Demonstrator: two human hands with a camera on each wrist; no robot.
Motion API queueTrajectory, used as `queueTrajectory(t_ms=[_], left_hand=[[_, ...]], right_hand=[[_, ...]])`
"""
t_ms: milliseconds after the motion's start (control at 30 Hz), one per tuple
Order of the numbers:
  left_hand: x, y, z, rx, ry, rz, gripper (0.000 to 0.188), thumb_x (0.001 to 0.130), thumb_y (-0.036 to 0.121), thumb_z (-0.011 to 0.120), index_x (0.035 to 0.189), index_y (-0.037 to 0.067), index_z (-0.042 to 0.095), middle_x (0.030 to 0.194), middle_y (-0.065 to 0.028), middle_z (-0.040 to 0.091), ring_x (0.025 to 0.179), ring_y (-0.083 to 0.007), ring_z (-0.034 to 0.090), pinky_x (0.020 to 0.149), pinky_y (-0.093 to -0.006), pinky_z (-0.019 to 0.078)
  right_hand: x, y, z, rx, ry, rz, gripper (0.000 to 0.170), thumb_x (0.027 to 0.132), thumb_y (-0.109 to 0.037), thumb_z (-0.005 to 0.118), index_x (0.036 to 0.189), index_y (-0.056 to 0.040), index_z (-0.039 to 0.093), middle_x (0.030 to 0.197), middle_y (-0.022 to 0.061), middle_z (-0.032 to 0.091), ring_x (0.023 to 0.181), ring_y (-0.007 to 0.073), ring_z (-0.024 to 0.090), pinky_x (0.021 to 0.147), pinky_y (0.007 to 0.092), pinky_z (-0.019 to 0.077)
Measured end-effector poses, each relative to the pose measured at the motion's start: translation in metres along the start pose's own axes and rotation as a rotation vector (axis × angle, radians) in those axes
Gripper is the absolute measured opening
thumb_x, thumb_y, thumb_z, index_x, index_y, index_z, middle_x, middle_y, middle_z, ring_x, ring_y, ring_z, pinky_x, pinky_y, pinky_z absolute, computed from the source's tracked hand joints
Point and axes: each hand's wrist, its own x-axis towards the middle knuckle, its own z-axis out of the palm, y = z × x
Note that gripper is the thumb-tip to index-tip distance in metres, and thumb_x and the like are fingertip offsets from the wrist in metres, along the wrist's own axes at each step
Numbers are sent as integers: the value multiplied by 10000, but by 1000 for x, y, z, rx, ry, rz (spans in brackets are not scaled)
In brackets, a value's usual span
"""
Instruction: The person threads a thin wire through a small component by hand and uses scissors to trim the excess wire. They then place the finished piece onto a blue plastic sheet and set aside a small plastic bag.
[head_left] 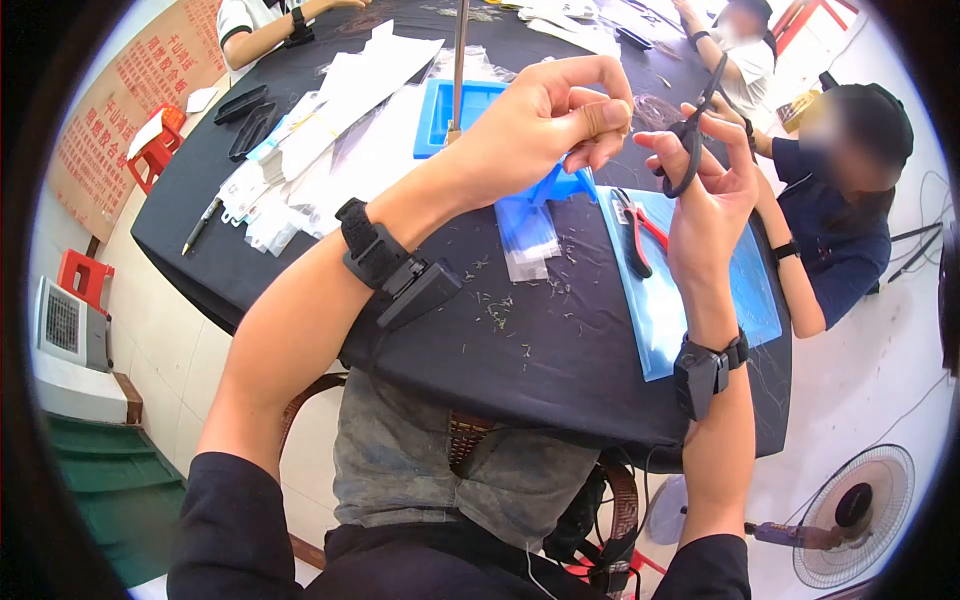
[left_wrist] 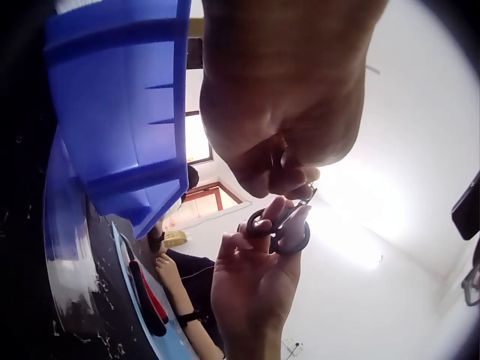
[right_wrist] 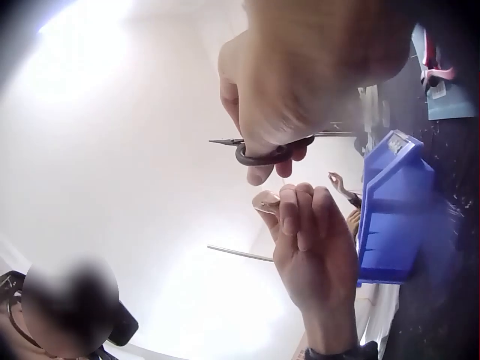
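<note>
Your left hand (head_left: 565,120) has its fingers pinched closed, contents unclear; your right hand (head_left: 712,205) curls round black-handled metal scissors (head_left: 696,150). Seemingly between snips, another needs the blades aligned.

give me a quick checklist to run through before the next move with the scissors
1. Scissors held by the right hand, a finger through a loop: ok
2. Blades pointing away from the left hand: ok, the head view shows them apart
3. Something pinched in the left fingers: cannot tell, too small to make out
4. Pliers set down, out of both hands: ok, lying on the blue sheet
5. Black cloth free of scraps: not ok, bits lie in front of the blue bin
</note>
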Motion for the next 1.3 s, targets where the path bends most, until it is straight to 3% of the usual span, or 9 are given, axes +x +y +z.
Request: queueTrajectory(t_ms=[133, 900, 1100, 1167, 1300], left_hand=[[-1, -2, 2, 111, 0, -11, 167, 1078, 221, 574, 1002, 73, 561, 707, 22, 547, 614, -37, 501, 533, -195, 380], [-3, 1, 2, 154, -39, -6, 161, 1079, 195, 562, 982, 67, 566, 692, 29, 541, 619, -35, 510, 531, -197, 377], [-3, 4, 4, 96, -60, -1, 155, 1082, 193, 557, 992, 68, 567, 689, 24, 542, 612, -36, 500, 535, -200, 378], [-3, 3, 4, 85, -64, -12, 155, 1086, 201, 551, 1004, 70, 563, 687, 25, 537, 607, -36, 487, 548, -203, 383], [-1, -7, 3, -304, -114, 26, 166, 1099, 240, 524, 1049, 83, 544, 666, 45, 478, 575, -37, 402, 587, -212, 357]], right_hand=[[-3, 3, 2, 45, -47, 33, 384, 869, -46, 828, 1179, 3, 608, 969, 189, 772, 910, 185, 756, 799, 255, 586], [-2, 2, 1, 87, -67, 68, 401, 846, -32, 832, 1176, -10, 604, 960, 188, 775, 874, 168, 747, 815, 271, 577], [2, 3, -5, 24, -48, 172, 337, 843, -110, 860, 1104, 3, 679, 903, 143, 782, 783, 128, 731, 686, 222, 537], [2, 3, -4, -88, -82, 219, 250, 845, -146, 866, 997, -5, 727, 847, 117, 778, 694, 105, 703, 615, 205, 507], [5, 10, -10, -211, -78, 193, 232, 852, -205, 866, 898, -17, 738, 745, 56, 747, 592, 74, 633, 557, 208, 463]])
